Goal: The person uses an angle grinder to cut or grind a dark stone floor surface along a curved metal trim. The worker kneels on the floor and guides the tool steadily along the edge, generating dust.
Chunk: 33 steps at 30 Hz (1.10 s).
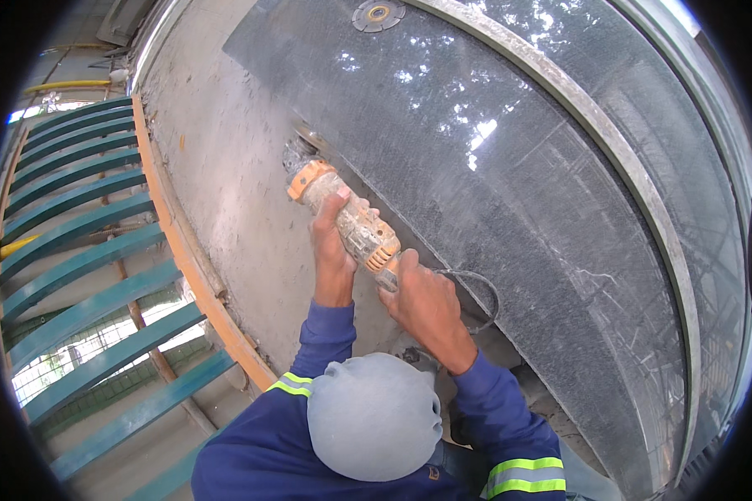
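Note:
An orange angle grinder (355, 227), coated in pale dust, slants across the middle. My left hand (332, 242) is closed around its body, thumb on top. Lower down, my right hand (426, 301) grips its rear end. At the grinder's head, the disc (311, 136) meets the edge of a dark polished stone slab (476, 200); a dust haze hangs there, and how deep the disc sits cannot be made out. From the rear of the grinder a dark cable (495, 301) loops to the right over the slab's edge.
A loose round cutting disc (378, 14) lies on the slab's far part. Narrow pale strips (593, 117) curve along the right. Left of the dusty concrete (217, 167) stands an orange-edged frame of teal slats (100, 267). A rounded grey shape (376, 417) sits between my arms.

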{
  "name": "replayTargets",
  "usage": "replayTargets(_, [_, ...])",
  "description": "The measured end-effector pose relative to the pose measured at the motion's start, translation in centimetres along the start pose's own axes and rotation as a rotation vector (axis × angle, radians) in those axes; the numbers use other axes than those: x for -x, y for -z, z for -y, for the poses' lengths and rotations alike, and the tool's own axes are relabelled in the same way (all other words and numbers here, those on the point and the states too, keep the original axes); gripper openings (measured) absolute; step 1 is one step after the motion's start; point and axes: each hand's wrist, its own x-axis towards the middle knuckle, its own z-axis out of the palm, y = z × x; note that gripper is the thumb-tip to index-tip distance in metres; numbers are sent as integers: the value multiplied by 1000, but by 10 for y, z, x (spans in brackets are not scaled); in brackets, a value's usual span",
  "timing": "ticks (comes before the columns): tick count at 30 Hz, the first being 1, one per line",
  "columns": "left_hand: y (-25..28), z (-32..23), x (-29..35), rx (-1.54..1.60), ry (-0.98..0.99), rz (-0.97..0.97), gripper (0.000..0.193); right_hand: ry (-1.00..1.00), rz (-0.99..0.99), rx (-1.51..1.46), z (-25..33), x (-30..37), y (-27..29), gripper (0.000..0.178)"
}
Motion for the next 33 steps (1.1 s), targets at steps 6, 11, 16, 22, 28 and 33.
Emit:
replayTargets(6, [-3, 1, -6, -15, -17, -31, 39, 6, -22, -21, -3, -7, -9, 43])
replayTargets(11, [3, -2, -11, -6, -14, -9, 39, 2, -7, 9, 2, -10, -6, 41])
replayTargets(16, [-1, -2, -5, 1, -35, -20, 38, 6, -5, 28, 6, -4, 1, 39])
replayTargets(22, [-3, -1, 2, 4, -24, -14, 40, 6, -32, 10, 4, 1, 2, 39])
replayTargets(28, [2, 2, -7, 15, -26, 4, 41, 31, -20, -15, -4, -6, -4, 43])
replayTargets(33, [10, 1, -16, -8, -12, 51, 38, 21, -13, -21, -2, -11, -7, 42])
